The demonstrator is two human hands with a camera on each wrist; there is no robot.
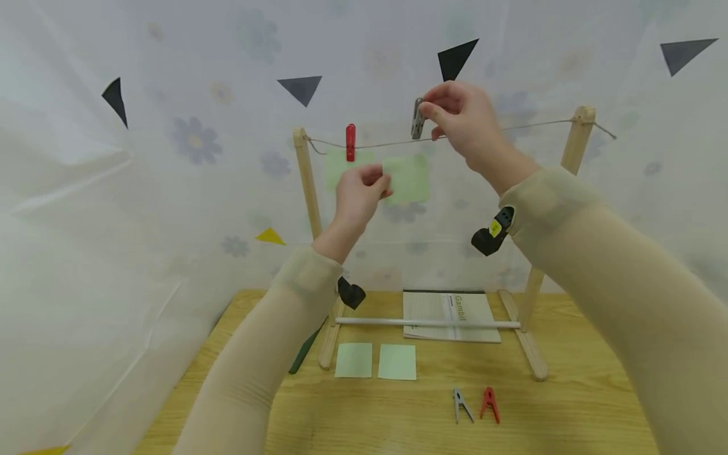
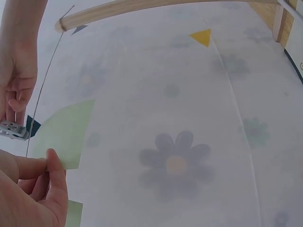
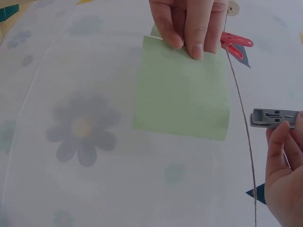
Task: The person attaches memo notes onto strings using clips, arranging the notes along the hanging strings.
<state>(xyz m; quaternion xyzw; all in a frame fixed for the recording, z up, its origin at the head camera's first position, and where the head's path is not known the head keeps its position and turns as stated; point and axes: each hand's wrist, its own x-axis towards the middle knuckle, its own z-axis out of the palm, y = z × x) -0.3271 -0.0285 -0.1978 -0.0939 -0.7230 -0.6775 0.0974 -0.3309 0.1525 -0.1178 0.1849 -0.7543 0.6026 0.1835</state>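
Observation:
My left hand [image 1: 359, 193] pinches a pale green paper square [image 1: 408, 179] by its left edge, just below the string [image 1: 392, 144]. Up and to the right, my right hand [image 1: 463, 120] pinches a grey clothespin [image 1: 418, 119] by its upper end, its lower end just above the string. In the right wrist view the grey clothespin [image 3: 274, 118] stands a little apart from the string, and the green paper [image 3: 182, 90] hangs flat with one corner slightly curled. A red clothespin [image 1: 350, 143] clips another green paper [image 1: 335, 169] to the string, partly hidden behind my left hand.
The string runs between two wooden posts [image 1: 577, 142] joined low down by a white rod [image 1: 426, 323]. On the table [image 1: 318, 417] lie two green papers [image 1: 354, 360], a grey clothespin [image 1: 462, 405], a red clothespin [image 1: 490, 404] and a notepad [image 1: 421, 306]. A dark green object [image 1: 305, 351] sits by the left foot.

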